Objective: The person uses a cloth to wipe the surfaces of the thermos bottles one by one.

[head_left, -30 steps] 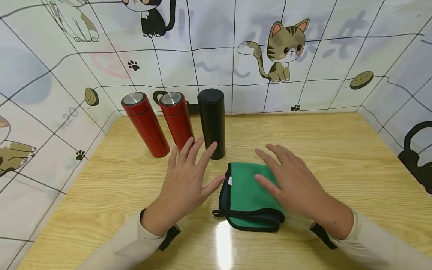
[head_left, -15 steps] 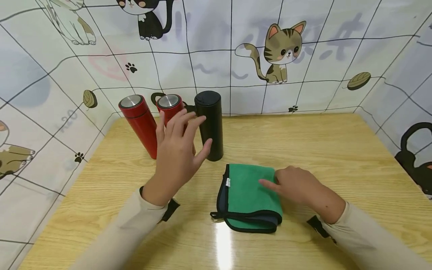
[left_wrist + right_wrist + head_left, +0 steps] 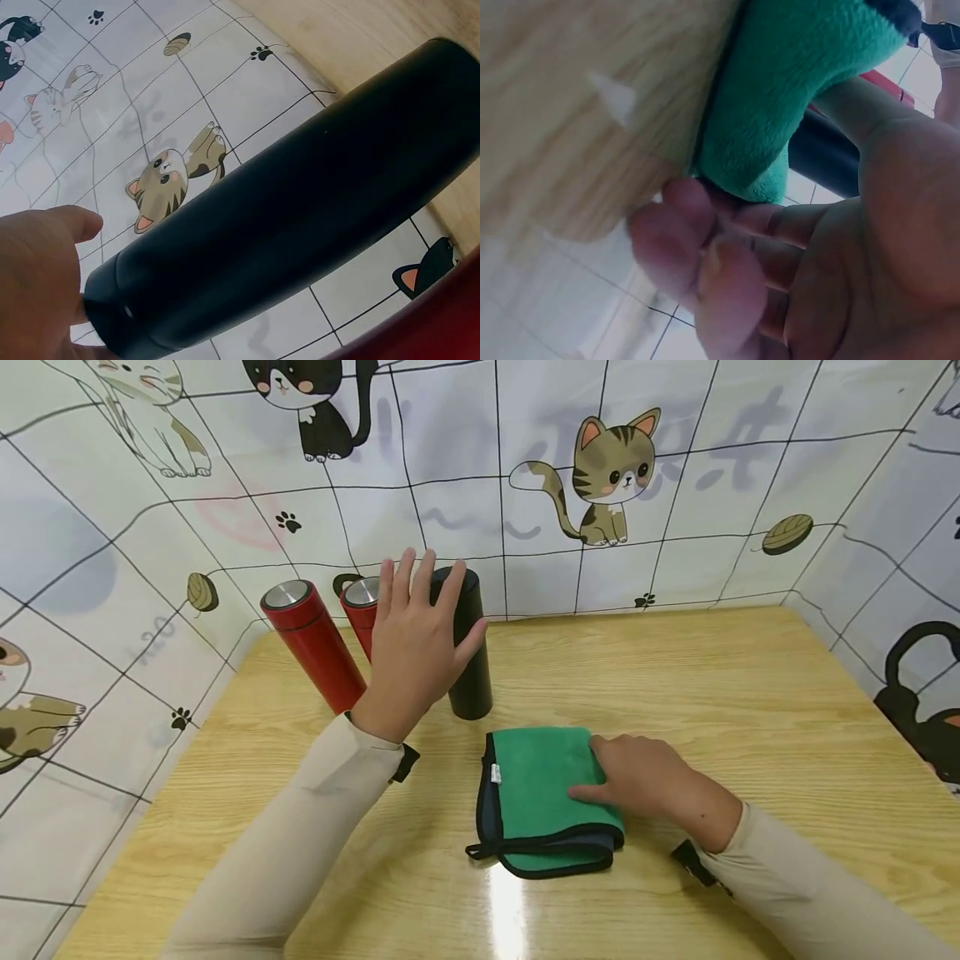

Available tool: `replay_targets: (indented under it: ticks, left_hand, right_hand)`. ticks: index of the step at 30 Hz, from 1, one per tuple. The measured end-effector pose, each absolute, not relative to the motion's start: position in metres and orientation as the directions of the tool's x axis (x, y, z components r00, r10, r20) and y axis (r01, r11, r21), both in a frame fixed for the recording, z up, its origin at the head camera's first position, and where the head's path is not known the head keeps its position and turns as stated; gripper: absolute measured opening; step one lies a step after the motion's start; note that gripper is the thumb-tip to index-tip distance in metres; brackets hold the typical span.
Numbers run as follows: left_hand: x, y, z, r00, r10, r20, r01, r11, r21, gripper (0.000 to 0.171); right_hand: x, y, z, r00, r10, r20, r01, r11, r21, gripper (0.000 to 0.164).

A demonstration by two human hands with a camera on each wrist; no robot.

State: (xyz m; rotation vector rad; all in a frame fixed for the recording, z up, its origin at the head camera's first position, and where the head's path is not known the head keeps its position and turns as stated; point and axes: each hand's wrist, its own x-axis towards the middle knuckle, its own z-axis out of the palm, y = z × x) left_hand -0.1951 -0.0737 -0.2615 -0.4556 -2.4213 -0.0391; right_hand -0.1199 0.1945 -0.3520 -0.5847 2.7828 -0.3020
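Reached farther forward over the desk (image 3: 712,677) than a moment earlier with the left hand (image 3: 418,647), spreading straight fingers close to the upright black bottle (image 3: 474,677). Pinching the folded green cloth (image 3: 536,789) at its right edge with the right hand (image 3: 645,774), between thumb on top and curled fingers alongside.

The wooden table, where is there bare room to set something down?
Widest: right of the black bottle, between the wall and the right hand. Smaller: between the green cloth and the left sleeve. Crowded: back left, with two red bottles, the black bottle and left hand.
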Motion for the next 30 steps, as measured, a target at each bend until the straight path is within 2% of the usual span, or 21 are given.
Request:
replay_targets:
  ticks: [2, 5, 9, 12, 14, 21, 25, 30]
  left_hand:
    - [-0.198, -0.072, -0.263, -0.727, 0.314, 0.611, 0.33, 0.94, -0.091, 0.062]
    - [-0.201, -0.071, -0.265, -0.728, 0.317, 0.608, 0.328, 0.94, -0.098, 0.06]
    - [-0.202, -0.07, -0.266, -0.718, 0.318, 0.619, 0.324, 0.94, -0.108, 0.058]
    - [-0.202, -0.069, -0.266, -0.714, 0.313, 0.626, 0.333, 0.939, -0.089, 0.057]
    - [-0.2, -0.069, -0.267, -0.712, 0.308, 0.631, 0.358, 0.932, -0.051, 0.057]
    - [-0.187, -0.068, -0.274, -0.692, 0.29, 0.661, 0.51, 0.845, 0.163, 0.055]
    - [-0.177, -0.069, -0.273, -0.691, 0.27, 0.67, 0.535, 0.815, 0.223, 0.056]
    - [-0.161, -0.071, -0.271, -0.706, 0.241, 0.665, 0.534, 0.799, 0.277, 0.057]
  right_hand:
    - [-0.12, 0.194, -0.352, -0.871, -0.441, -0.218, -0.38, 0.885, -0.27, 0.075]
    - [-0.119, 0.192, -0.353, -0.863, -0.465, -0.196, -0.393, 0.863, -0.316, 0.065]
    - [-0.118, 0.191, -0.355, -0.867, -0.472, -0.16, -0.369, 0.823, -0.431, 0.029]
    - [-0.118, 0.191, -0.354, -0.875, -0.463, -0.139, -0.317, 0.766, -0.559, 0.016]
    - [-0.117, 0.191, -0.352, -0.881, -0.456, -0.126, -0.278, 0.714, -0.643, 0.016]
    - [-0.113, 0.195, -0.338, -0.918, -0.377, -0.126, -0.078, 0.482, -0.873, 0.036]
    - [-0.111, 0.2, -0.328, -0.944, -0.31, -0.11, -0.022, 0.392, -0.92, 0.04]
    - [-0.11, 0.204, -0.319, -0.977, -0.21, -0.038, -0.047, 0.383, -0.923, 0.042]
